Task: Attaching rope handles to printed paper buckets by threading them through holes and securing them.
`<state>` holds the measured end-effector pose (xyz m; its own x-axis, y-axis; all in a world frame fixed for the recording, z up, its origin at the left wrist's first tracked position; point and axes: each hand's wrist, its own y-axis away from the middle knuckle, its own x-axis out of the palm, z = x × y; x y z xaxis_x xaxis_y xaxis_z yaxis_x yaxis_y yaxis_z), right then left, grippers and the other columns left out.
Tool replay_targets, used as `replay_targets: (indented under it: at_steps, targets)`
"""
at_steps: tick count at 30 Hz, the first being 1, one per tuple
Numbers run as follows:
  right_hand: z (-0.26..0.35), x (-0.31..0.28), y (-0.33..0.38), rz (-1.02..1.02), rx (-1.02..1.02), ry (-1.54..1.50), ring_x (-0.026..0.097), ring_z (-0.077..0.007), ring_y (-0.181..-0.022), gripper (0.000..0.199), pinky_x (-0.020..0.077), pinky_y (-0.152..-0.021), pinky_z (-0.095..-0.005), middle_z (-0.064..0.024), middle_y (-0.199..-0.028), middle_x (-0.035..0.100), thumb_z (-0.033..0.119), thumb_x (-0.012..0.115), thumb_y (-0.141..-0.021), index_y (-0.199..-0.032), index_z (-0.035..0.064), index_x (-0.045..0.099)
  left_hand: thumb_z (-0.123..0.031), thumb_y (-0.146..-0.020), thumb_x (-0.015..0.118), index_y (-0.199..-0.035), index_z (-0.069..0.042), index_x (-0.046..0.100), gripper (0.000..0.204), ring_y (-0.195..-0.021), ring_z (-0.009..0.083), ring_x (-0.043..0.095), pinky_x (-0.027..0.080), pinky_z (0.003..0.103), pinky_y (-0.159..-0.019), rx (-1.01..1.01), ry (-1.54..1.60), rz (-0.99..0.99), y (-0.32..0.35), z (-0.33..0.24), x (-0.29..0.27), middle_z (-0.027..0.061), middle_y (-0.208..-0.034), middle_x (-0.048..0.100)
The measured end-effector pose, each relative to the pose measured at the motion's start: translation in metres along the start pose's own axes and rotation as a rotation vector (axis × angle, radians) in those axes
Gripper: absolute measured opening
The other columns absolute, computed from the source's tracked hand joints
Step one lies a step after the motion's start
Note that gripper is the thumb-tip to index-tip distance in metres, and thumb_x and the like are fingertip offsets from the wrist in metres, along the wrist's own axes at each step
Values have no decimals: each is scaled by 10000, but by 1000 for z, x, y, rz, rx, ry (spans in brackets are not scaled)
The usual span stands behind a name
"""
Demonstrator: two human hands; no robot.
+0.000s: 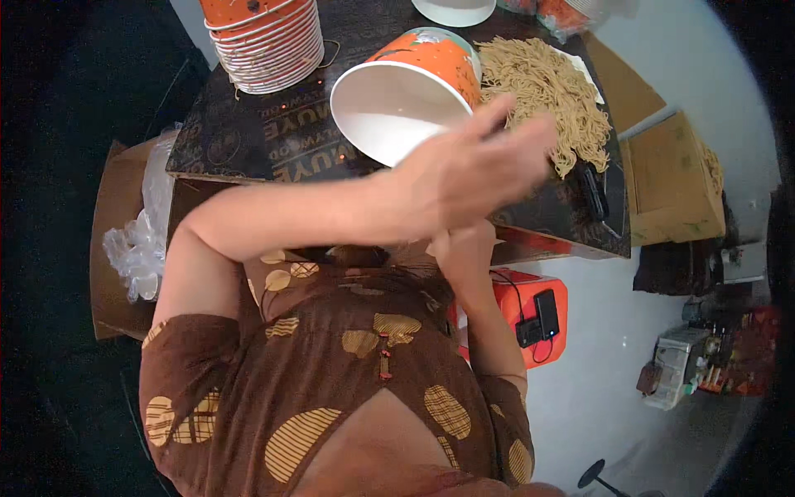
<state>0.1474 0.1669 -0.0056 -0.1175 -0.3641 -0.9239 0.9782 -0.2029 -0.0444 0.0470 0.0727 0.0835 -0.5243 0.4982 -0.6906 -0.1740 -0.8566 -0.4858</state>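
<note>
Item one, far left of the dark worktop (248,132): stack of orange-and-white paper cups (269,41). Item two, centre: large orange paper cup (406,95), tipped, white inside facing me. My left hand (472,170) crosses before it, fingers (530,137) spread apart, holding nothing. My right hand (464,248) sits beneath, fingers hidden; cannot tell. Item three, right: heap of dry noodles (551,91).

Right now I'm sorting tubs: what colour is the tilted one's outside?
Orange outside, white inside: the tilted tub, head view.
</note>
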Motion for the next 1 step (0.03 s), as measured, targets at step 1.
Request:
replay_targets:
  at_steps: [1]
  targets:
    - [-4,-1,-1,318,112,9,393,-260,-1338,741,366,-1059,-379,-188,-1497,290,205,656,-868,-1453,49,229,-203,-729,560,-1389,-126,424,678,-1417,309,261,170,488,-1175,-118,-111,359,-16,8,-4,121,-1507,341]
